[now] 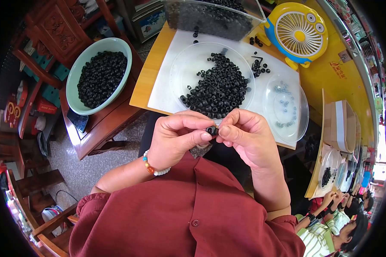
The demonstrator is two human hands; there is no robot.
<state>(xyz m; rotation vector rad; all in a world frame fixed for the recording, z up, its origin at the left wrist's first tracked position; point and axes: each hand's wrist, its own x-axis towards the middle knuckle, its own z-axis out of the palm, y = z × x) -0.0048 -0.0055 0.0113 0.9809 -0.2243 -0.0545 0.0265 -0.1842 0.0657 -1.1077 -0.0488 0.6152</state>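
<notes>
Left hand (171, 138): pinching black fitting (211, 130) | right hand (252, 140): pinching its right edge | beyond fingers: loose heap (218, 83) – seemingly undone | left of fingers: filled bowl (74, 97) – done, unclear

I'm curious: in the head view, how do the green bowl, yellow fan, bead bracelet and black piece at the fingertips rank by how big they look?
1. Green bowl
2. Yellow fan
3. Bead bracelet, partly hidden
4. Black piece, partly covered

Held piece (211, 130): black
Basin (73, 88): pale green
Fan (300, 36): yellow, blue (its grille (289, 28) white)
Shirt (176, 210): plain maroon
Bracelet (151, 169): white, turquoise, orange
</notes>
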